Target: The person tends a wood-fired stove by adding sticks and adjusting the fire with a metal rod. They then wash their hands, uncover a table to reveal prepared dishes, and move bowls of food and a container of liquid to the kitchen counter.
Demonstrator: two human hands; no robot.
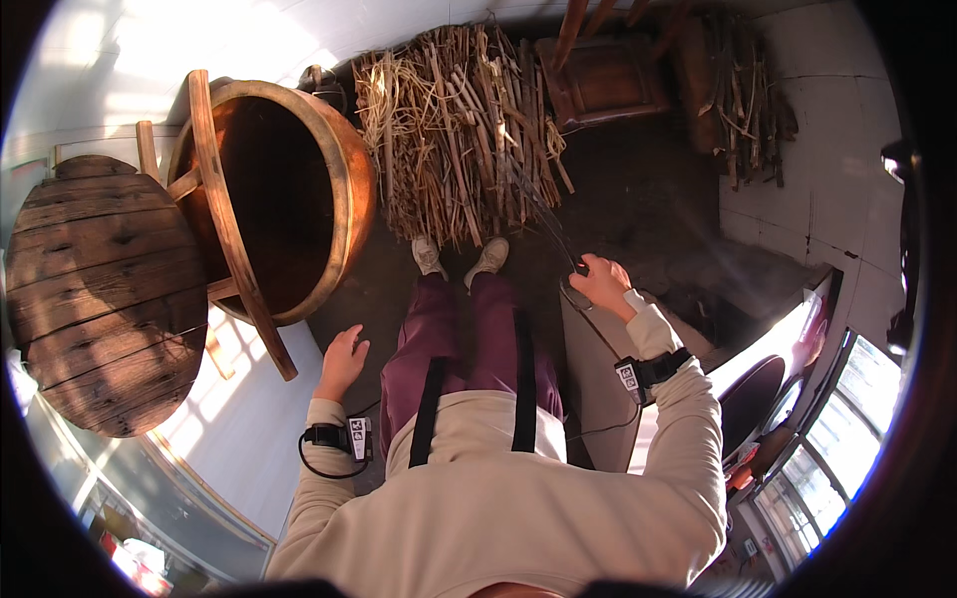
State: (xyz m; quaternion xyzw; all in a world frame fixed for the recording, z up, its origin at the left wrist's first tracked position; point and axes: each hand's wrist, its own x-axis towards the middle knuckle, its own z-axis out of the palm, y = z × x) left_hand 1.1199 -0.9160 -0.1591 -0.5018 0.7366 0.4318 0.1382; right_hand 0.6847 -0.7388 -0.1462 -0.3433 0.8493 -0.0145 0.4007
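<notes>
My right hand [602, 285] is closed around the handle end of long, thin metal tongs [548, 217]. A looped handle shows just below the fingers. The tongs reach forward over a pile of dry stalks and sticks [456, 142] in front of my shoes. Their tips are lost against the pile, and I cannot tell whether they pinch a stalk. My left hand [343, 363] hangs at my left side, its fingers apart and nothing in it.
On the left stands a large round vat [359, 187] with a wooden frame [217, 194] across its mouth. A round plank lid [112, 299] is beside it. Wooden furniture [605, 82] and more sticks [748, 112] are at the back right. A pale counter side [598, 389] flanks my right.
</notes>
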